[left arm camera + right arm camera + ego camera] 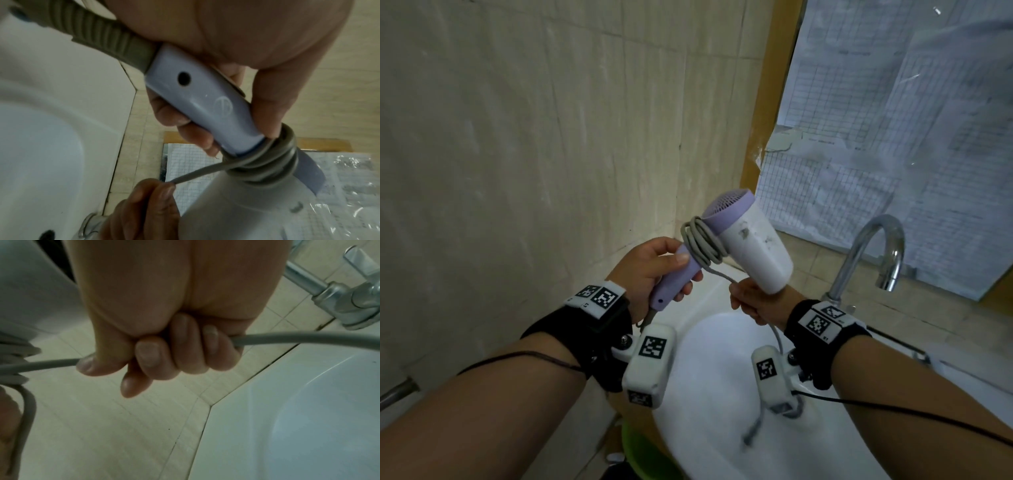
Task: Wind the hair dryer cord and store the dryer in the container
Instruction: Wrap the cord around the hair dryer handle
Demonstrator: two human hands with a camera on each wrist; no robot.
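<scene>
A white hair dryer (pixel 755 248) with a lilac handle (pixel 676 281) and lilac rear grille is held up over the sink. My left hand (pixel 650 270) grips the handle (pixel 203 104), thumb on top. Several turns of grey cord (pixel 703 246) are wound round the top of the handle, also seen in the left wrist view as grey cord coils (pixel 273 162). My right hand (pixel 755 301) sits just below the dryer's nozzle with its fingers curled round the free cord (pixel 287 337). The cord's loose tail (pixel 753 428) hangs down over the basin. No container shows.
A white sink basin (pixel 709 383) lies beneath both hands, with a chrome tap (pixel 873 253) at its right rear. Beige tiled wall stands on the left. A window covered with plastic-wrapped gridded paper (pixel 887 137) is at the right. Something green (pixel 640 452) sits below the sink.
</scene>
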